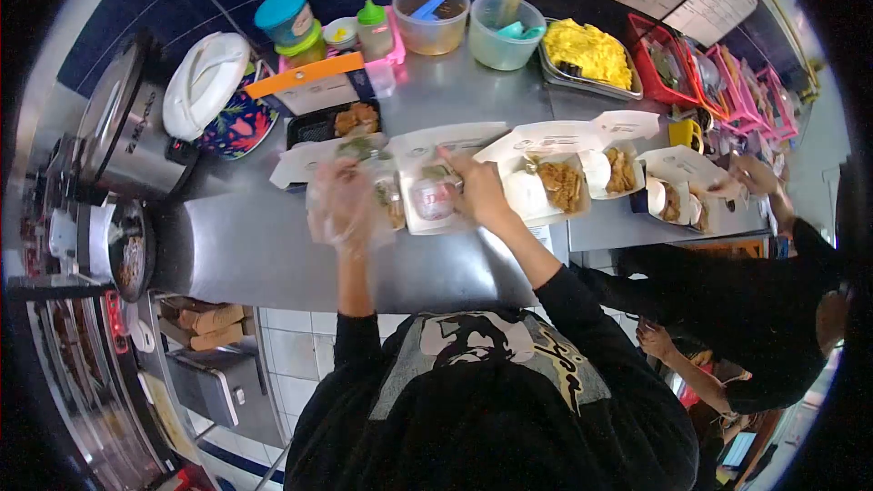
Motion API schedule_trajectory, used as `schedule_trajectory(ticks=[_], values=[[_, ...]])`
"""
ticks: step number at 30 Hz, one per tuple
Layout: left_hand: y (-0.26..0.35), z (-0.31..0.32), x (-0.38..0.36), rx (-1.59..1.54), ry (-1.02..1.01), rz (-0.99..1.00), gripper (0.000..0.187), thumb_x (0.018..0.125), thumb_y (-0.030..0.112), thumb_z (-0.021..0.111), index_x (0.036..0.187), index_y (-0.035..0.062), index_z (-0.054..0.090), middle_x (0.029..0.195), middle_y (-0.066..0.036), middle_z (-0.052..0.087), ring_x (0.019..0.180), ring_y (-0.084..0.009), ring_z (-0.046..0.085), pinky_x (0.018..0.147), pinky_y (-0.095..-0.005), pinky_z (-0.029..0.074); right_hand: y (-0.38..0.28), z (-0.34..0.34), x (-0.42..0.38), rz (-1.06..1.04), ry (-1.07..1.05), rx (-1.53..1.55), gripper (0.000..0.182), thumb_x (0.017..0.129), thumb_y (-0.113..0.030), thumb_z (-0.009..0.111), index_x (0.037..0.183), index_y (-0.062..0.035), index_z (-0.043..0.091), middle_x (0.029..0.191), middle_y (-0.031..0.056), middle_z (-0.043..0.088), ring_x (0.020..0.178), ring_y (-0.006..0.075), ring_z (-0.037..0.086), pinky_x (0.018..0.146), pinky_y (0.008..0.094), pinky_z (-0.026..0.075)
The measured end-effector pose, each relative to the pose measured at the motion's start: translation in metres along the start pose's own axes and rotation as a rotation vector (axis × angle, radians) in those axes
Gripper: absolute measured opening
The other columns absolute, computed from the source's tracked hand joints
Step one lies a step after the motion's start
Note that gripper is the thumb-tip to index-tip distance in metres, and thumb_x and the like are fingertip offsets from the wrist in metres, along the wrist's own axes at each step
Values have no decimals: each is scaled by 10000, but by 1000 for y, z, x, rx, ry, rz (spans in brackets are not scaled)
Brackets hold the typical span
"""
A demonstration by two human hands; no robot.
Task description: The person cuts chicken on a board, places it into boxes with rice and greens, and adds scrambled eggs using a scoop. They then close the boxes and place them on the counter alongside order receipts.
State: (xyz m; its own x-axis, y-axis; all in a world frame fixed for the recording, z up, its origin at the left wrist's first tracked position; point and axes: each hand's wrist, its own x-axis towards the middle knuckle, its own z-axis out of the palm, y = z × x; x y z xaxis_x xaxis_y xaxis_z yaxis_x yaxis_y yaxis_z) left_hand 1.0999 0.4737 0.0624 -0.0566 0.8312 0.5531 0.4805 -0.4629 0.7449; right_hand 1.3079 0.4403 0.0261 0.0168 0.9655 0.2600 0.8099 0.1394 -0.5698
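Observation:
My left hand (341, 200), in a clear plastic glove, is smeared by motion over the left food box. What its fingers hold, if anything, is hidden. Green leaves (362, 147) and a piece of fried food (389, 200) lie close to it. My right hand (477, 189) grips the right side of an open white cardboard food box (427, 224). Inside that box, beside my fingers, sits a round wrapped packet (432, 197) with red print. Just right of it, another open box holds fried chicken (557, 184) and a white wrapped packet (524, 193).
More filled boxes (620, 171) line the steel counter (427, 275) to the right, where a co-worker's hand (757, 175) reaches in. Along the back stand a black tray (309, 130), plastic tubs (433, 35) and a tray of yellow food (591, 53). A patterned cooler (232, 127) stands left.

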Motion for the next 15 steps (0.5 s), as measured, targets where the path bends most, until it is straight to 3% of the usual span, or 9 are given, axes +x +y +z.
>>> schedule_trajectory(ticks=[2,6,8,10,12,14,15], values=[[2,-8,-7,0,-34,-254,262,787,41,622,1035,6,547,973,-62,556,830,-167,548,728,-263,458,-11,-30,-15,78,-15,136,391,709,-8,608,1097,-40,565,896,159,612,791,268,609,721,316,481],[15,0,-37,-137,-91,-136,340,802,55,621,1117,1,506,1005,-56,537,858,-146,535,729,-262,458,7,-87,-71,243,-54,550,311,715,-10,622,1017,-22,550,892,98,597,856,190,590,782,289,458],[17,29,-62,-646,135,-547,252,726,38,655,956,15,556,953,-72,541,870,-199,546,800,-316,434,38,-104,-111,414,16,759,285,723,3,618,990,-34,529,925,69,589,894,156,565,787,274,455],[79,49,-49,-428,-343,-483,173,761,46,625,914,22,547,921,-79,550,856,-209,554,772,-330,443,49,-134,-146,739,108,1049,344,713,20,626,1032,-34,507,965,68,580,911,162,560,802,273,456],[116,85,-55,-364,-610,-9,118,784,33,586,892,33,540,901,-99,560,841,-237,564,753,-341,451,66,-156,-183,864,283,1079,383,688,19,665,1035,-41,515,972,90,580,910,177,568,779,292,479],[129,138,-61,-387,-848,316,221,788,26,601,994,92,558,899,-81,607,798,-183,600,781,-306,471,83,-165,-215,982,590,1201,373,692,43,648,1029,-33,506,962,110,589,884,197,586,773,298,494],[137,171,-73,-515,-868,275,216,783,39,604,989,91,565,911,-95,605,808,-206,598,795,-325,467,86,-178,-223,982,663,1286,360,696,70,626,1018,-17,491,949,140,594,819,235,610,733,323,522]])
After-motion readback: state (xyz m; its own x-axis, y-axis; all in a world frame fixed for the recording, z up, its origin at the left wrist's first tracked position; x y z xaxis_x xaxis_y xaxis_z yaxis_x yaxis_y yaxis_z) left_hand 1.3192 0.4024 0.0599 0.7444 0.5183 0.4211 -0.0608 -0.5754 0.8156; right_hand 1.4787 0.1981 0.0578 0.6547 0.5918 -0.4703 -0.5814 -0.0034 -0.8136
